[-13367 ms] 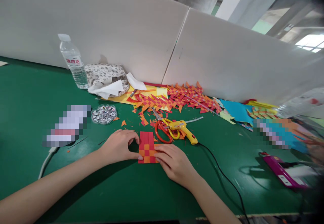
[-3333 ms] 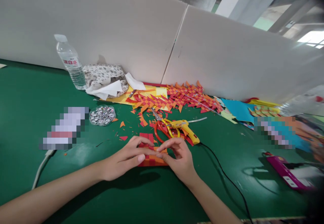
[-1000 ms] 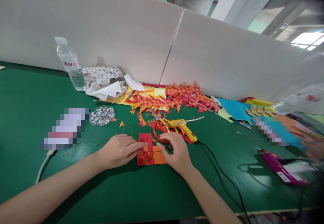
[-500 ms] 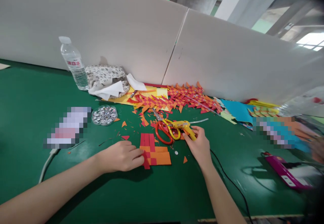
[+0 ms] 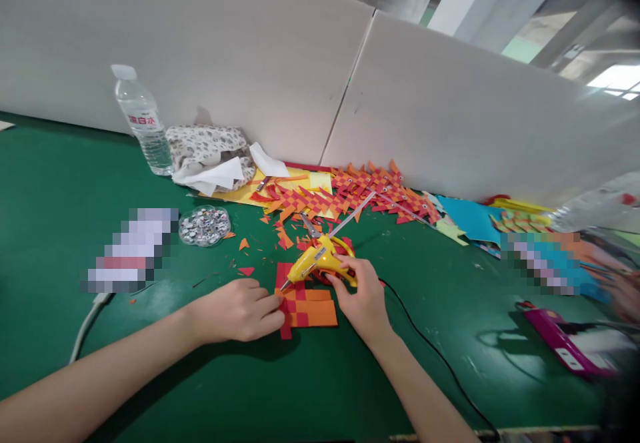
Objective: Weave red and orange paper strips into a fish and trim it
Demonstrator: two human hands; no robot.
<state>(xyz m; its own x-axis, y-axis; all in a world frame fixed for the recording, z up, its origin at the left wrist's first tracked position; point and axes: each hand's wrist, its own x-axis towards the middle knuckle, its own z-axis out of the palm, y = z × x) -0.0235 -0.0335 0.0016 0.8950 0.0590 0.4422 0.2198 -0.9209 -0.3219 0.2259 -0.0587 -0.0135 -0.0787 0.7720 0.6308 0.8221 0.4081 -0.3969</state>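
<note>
My right hand (image 5: 363, 299) grips a yellow glue gun (image 5: 316, 258) with a clear glue stick (image 5: 353, 214) sticking out of its back. Its metal nozzle points down and left, at the upper left part of a woven paper piece (image 5: 315, 309) made of red and orange strips. My left hand (image 5: 250, 309) pinches the left edge of this piece and keeps it on the green table. Behind the glue gun lie scissors (image 5: 311, 227), mostly covered by it. Paper scraps (image 5: 245, 271) are scattered around.
A heap of woven paper fish (image 5: 370, 189) lies along the partition. To the left are a dish of googly eyes (image 5: 205, 225), a water bottle (image 5: 143, 123) and a blurred-out phone (image 5: 133, 249). A purple power strip (image 5: 560, 336) and another person's hand (image 5: 627, 303) are at right.
My right hand has lifted the glue gun and swung it left, bringing the nozzle to the woven paper piece. My left hand has stayed at the piece's left edge.
</note>
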